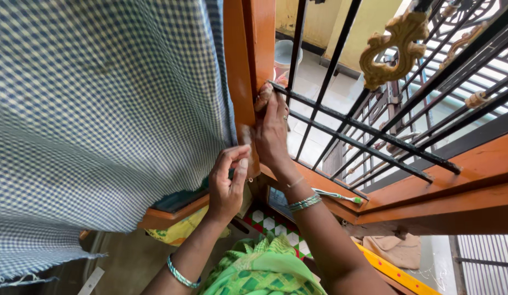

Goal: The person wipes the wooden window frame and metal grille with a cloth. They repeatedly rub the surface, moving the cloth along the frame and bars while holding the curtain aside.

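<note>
A blue and white checked cloth (101, 120) hangs over the left side of an orange wooden window frame (248, 60). My left hand (228, 183) pinches the cloth's lower right edge against the frame's upright post. My right hand (271, 128) lies flat on the same post, fingers pointing up, where the black iron grille (369, 131) meets the wood. Whether the right hand holds anything small cannot be told.
A green and white toothbrush (337, 195) lies on the wooden sill (429, 202). A gold ornament (396, 46) sits on the grille. A folded tan cloth (393, 248) and a yellow strip (396, 273) lie below right. A white bucket (287, 54) stands outside.
</note>
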